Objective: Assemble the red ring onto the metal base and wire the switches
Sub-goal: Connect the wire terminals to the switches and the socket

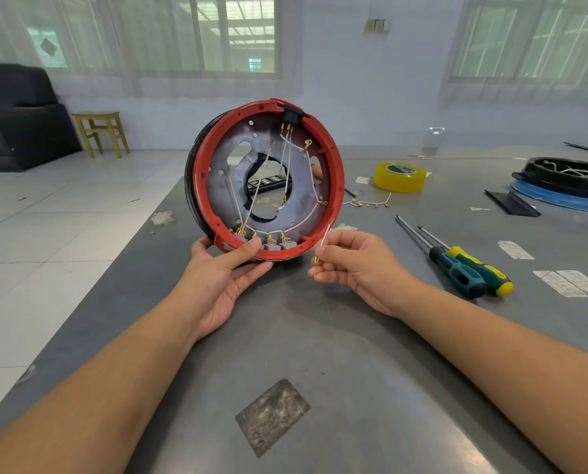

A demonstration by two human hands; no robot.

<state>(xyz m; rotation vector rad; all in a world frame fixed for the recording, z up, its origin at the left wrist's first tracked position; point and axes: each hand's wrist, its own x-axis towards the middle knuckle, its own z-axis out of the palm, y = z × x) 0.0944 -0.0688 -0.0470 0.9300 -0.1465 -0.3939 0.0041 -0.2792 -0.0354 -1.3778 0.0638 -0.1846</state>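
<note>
The red ring (198, 172) sits around the round metal base (306, 193), and the assembly stands tilted on its edge on the grey table. Several grey switches (272, 246) line the bottom of the ring, joined by white wires (258, 189) with brass terminals. A black switch (291, 114) sits at the top. My left hand (224, 268) holds the assembly's lower rim, thumb on the ring. My right hand (354, 265) pinches a loose white wire (325, 237) with a brass terminal, just right of the ring.
Two screwdrivers (456, 265) lie to the right of my right hand. A yellow tape roll (400, 176) and a short wire chain with terminals (371, 203) lie behind. A black round part on a blue ring (566, 186) sits far right. The table's left edge (114, 268) drops to the floor.
</note>
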